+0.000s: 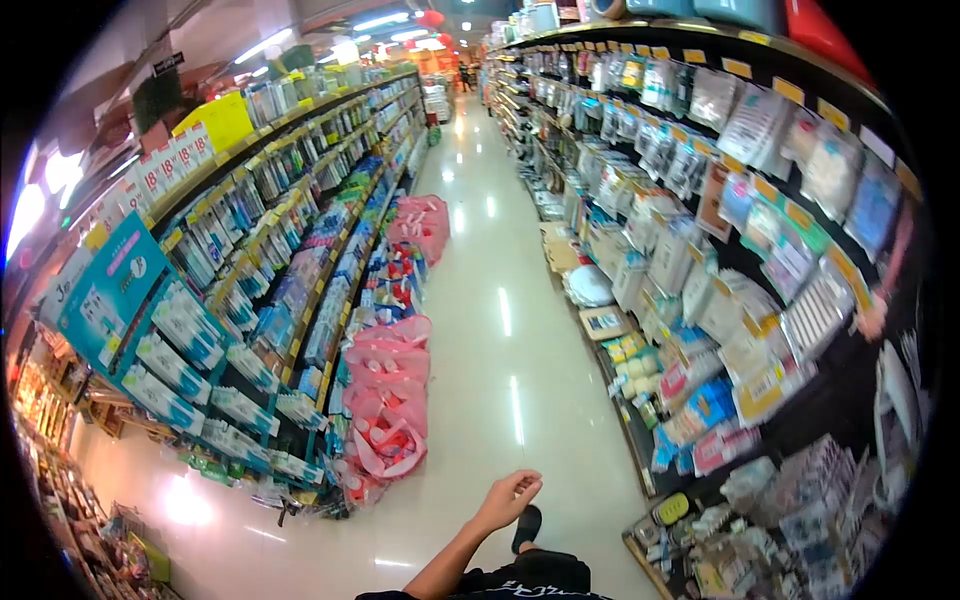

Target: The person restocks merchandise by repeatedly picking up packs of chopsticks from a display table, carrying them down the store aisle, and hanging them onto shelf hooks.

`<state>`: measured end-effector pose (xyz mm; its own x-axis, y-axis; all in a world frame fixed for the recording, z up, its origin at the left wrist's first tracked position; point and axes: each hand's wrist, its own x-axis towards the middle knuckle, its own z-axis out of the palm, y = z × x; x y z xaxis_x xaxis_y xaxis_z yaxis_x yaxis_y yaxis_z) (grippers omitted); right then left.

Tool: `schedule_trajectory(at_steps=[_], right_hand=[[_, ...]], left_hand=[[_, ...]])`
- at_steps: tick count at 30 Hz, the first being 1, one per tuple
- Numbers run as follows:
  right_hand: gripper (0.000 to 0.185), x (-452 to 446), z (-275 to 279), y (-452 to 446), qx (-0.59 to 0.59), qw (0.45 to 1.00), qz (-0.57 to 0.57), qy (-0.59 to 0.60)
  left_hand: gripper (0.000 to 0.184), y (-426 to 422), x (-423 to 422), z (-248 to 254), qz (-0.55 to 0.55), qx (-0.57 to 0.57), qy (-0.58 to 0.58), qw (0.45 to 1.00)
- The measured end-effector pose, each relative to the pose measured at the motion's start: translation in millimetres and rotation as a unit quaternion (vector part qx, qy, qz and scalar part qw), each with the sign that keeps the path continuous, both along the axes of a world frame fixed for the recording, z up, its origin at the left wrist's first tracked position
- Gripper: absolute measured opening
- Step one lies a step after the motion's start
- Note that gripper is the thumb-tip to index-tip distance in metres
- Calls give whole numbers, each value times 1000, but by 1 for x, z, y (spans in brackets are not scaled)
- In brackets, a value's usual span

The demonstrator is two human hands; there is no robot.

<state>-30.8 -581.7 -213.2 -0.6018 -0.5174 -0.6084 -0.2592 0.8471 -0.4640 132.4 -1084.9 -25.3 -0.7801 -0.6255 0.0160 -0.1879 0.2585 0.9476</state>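
Note:
My left hand (508, 498) hangs in front of my body, above the pale tiled floor (470, 420). Its fingers are curled in loosely, and nothing shows in them. It touches none of the goods. Just beyond it a dark shoe (527, 525) on my foot steps on the tiles. My right hand is out of view. Pink bags (385, 400) filled with red and white packs stand along the foot of the left shelf, closest to this hand.
The left shelf (330, 250) carries boxed goods, with a teal toothbrush display (110, 290) at its end. Hanging packets (755, 130) and a low bin of small packs (790, 520) line the right side. The aisle runs between them towards a distant person (464, 76).

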Motion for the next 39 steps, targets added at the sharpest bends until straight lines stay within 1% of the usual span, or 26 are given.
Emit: schedule_trajectory(at_steps=[2, 5, 6, 7, 9, 11, 12, 13, 16, 19, 20, 21, 22, 23, 24, 26, 27, 29, 30, 31, 32, 34, 35, 36, 38, 39], right_hand=[[36, -43, -13, -87, -45, 998, 32, 36], [36, -104, -42, -268, -224, 952, 128, 164], [28, -116, 22, -354, -199, 973, 68, 91], [23, -126, 58, -429, -330, 935, 27, 127], [22, -146, 141, -556, -434, 894, 35, 106], [19, -156, 231, -645, -461, 884, 68, 46], [19, -159, 250, -685, -521, 850, 76, 10], [19, -162, 265, -718, -575, 813, 82, -25], [22, -175, 307, -783, -534, 831, 153, -18], [30, -201, 271, -831, -592, 781, 189, 65], [37, -218, 241, -839, -544, 803, 218, 104], [37, -231, 218, -842, -497, 828, 233, 113], [37, -248, 176, -839, -462, 848, 228, 124], [38, -262, 154, -826, -387, 894, 215, 73], [34, -279, 121, -807, -324, 918, 213, 86], [28, -312, 54, -753, -178, 960, 192, 95], [29, -321, 50, -723, -83, 979, 166, 85], [25, -334, 70, -678, -58, 992, 98, 58], [37, -338, 65, -656, -87, 994, 53, 47], [59, -342, 59, -645, -116, 992, 9, 37], [50, -347, 73, -657, -102, 993, 9, 64], [34, -369, 96, -701, -74, 990, 8, 118], [26, -388, 87, -735, -66, 991, -20, 117], [30, -410, 71, -773, -55, 991, -47, 115], [37, -452, 52, -869, -159, 984, -63, 51], [37, -460, 95, -936, -209, 976, -47, 51]], left_hand=[[31, -37, -21, -7, -42, -36, -45, 997], [35, -81, -29, -26, -78, -60, -111, 989], [35, -97, -30, -39, -79, -62, -126, 987], [35, -106, -32, -52, -81, -63, -139, 985], [37, -130, -27, -60, -77, -72, -182, 978], [38, -152, -22, -63, -61, -62, -202, 975], [37, -163, -23, -64, -30, -5, -199, 980], [37, -176, -27, -71, -3, -2, -194, 981], [37, -214, -48, -90, 54, 29, -186, 981], [37, -275, -90, -94, 66, 54, -181, 980], [37, -299, -106, -97, 58, 52, -175, 981], [37, -327, -125, -97, 49, 47, -168, 983], [37, -358, -145, -94, 29, 43, -174, 983], [37, -392, -165, -89, 9, 40, -180, 983], [36, -422, -184, -83, -11, 39, -190, 981], [36, -487, -224, -63, -8, 41, -112, 993], [35, -524, -248, -50, -6, 40, -73, 997], [34, -587, -294, -11, 38, -32, 4, 999], [33, -614, -314, 19, 41, -39, 38, 998], [32, -638, -333, 46, 45, -49, 73, 995], [32, -659, -351, 58, 48, -35, 94, 994], [30, -702, -385, 66, 54, -9, 134, 989], [30, -719, -400, 63, 43, -1, 125, 991], [30, -735, -415, 57, 32, 9, 115, 993], [31, -762, -445, 37, 10, 41, 78, 996], [32, -772, -455, 16, -3, 63, 49, 997]])
